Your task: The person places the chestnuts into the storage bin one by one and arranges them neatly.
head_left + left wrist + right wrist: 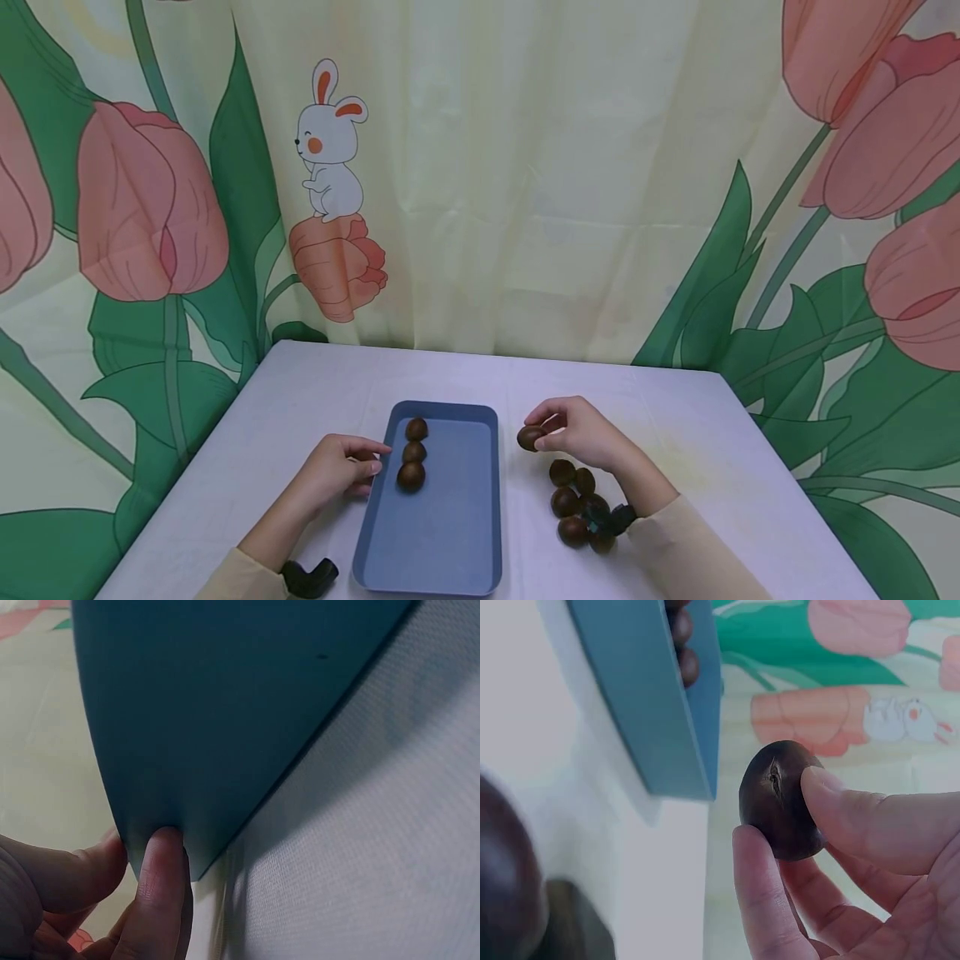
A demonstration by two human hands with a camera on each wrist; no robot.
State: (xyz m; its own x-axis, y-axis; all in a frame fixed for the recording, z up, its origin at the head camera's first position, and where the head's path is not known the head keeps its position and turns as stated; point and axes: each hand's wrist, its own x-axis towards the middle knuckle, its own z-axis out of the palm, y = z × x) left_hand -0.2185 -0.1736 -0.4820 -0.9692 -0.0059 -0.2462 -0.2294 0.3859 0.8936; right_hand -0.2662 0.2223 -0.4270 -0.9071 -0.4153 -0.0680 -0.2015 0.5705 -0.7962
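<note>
My right hand (pixel 581 429) holds a brown chestnut (pixel 531 437) between thumb and fingers, just right of the tray's upper right side. Up close in the right wrist view, the held chestnut (pixel 778 799) shows a small split in its shell. Three chestnuts stand in a column in the upper left of the blue tray (pixel 457 533). At the tray's left side, my left hand (pixel 333 475) pinches the rim. The left wrist view shows one fingertip (pixel 163 851) against the tray's outer wall (pixel 202 712).
Several more chestnuts (pixel 573 531) lie in a cluster below my right hand, partly covered by the black wrist camera (pixel 621 519). Everything stands on a white-covered table (pixel 660 433). A curtain (pixel 525 183) printed with tulips and a rabbit hangs behind it.
</note>
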